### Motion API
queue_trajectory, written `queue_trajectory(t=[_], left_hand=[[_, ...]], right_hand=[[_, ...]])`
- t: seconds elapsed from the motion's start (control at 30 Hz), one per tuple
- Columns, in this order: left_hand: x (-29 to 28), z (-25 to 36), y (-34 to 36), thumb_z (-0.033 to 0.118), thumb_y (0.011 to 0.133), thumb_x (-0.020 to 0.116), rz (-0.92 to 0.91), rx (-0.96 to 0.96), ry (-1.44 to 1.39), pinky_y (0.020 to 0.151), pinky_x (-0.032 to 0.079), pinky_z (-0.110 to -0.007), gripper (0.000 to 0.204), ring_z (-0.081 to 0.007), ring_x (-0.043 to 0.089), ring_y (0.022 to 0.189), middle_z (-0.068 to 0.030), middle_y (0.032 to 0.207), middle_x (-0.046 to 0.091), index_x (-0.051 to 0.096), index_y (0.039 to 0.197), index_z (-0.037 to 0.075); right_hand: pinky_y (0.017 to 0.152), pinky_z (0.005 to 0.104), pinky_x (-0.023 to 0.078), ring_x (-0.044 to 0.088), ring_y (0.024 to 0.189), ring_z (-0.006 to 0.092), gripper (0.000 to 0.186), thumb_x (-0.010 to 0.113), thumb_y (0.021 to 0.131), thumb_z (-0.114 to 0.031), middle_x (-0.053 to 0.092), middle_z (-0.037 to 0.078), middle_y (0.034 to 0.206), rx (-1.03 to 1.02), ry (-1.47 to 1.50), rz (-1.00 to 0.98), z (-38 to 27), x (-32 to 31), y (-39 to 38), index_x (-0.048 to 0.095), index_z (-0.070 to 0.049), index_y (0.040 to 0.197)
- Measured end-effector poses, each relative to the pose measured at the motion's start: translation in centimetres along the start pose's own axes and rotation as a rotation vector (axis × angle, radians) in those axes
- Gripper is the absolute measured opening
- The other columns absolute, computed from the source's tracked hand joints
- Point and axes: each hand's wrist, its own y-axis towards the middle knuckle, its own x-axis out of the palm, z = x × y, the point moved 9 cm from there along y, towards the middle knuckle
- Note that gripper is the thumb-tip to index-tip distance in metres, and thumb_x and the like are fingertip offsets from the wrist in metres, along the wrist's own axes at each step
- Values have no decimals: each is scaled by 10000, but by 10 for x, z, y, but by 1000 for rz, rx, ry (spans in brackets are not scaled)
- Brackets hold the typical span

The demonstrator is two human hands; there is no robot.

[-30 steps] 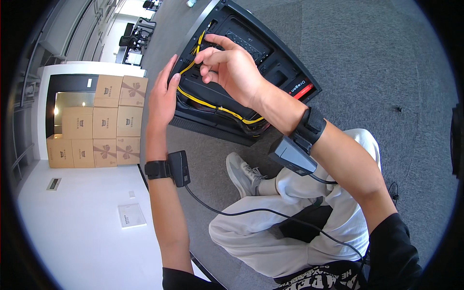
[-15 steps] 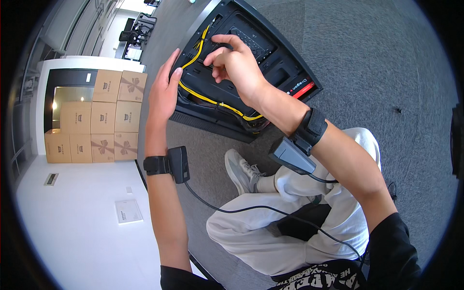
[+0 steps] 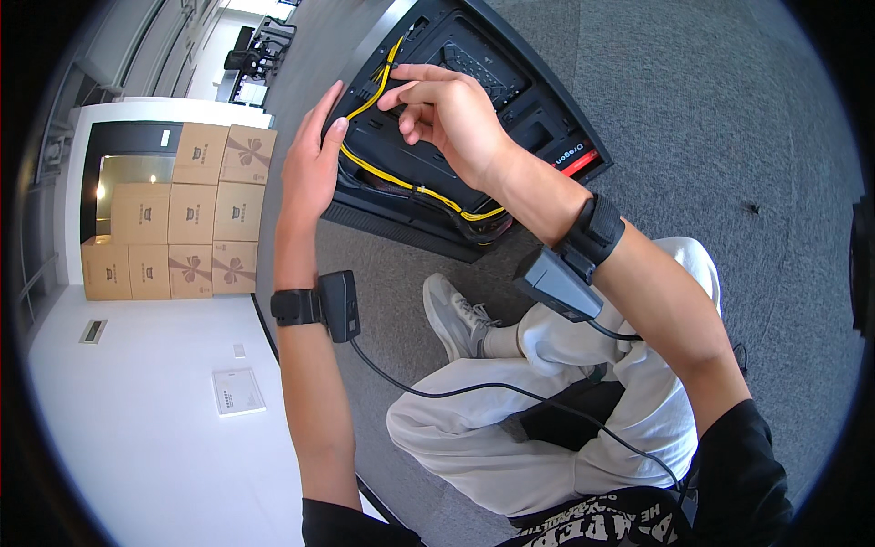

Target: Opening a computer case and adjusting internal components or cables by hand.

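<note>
Right hand (image 3: 451,109), fingers bent, has shifted nearer the yellow cable (image 3: 385,175) inside the dark computer case (image 3: 529,96) on the carpet (image 3: 674,118); whether it pinches the cable I cannot tell; left hand (image 3: 313,169), fingers straight, thumb apart, is beside the case's edge. Pale lettering (image 3: 570,150) and a red label (image 3: 578,164) mark the case; cartons (image 3: 191,214) beyond carry printing.

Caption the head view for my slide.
Left hand at the edge of a black computer case, right hand beside its yellow cables.

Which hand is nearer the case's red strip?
The right hand, over the open case; the left hand is by its left edge, farther from the strip.
</note>
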Motion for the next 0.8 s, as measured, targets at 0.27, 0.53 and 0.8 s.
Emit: queue_trajectory(t=[0.27,0.53,0.8], left_hand=[[0,-2,0,292,1036,491,5,17,-14,1105,393,-367,455,-294,521,1348,-119,1457,550,511,1480,199],[1,-1,-2,303,1039,491,6,3,-7,1099,401,-373,452,-296,528,1340,-119,1455,550,507,1483,217],[-1,2,-2,315,1037,490,14,23,-13,1088,409,-365,451,-293,532,1333,-105,1453,552,513,1476,214]], right_hand=[[674,274,499,587,668,122,428,544,902,-55,683,96,930,35,-10,57,4,7,-6,498,64,1311],[680,296,539,626,669,157,380,567,931,-69,681,141,931,135,-16,33,30,16,-13,502,65,1281],[791,327,559,669,827,201,333,524,969,-33,679,172,1017,224,347,-89,39,32,-13,485,78,1282]])
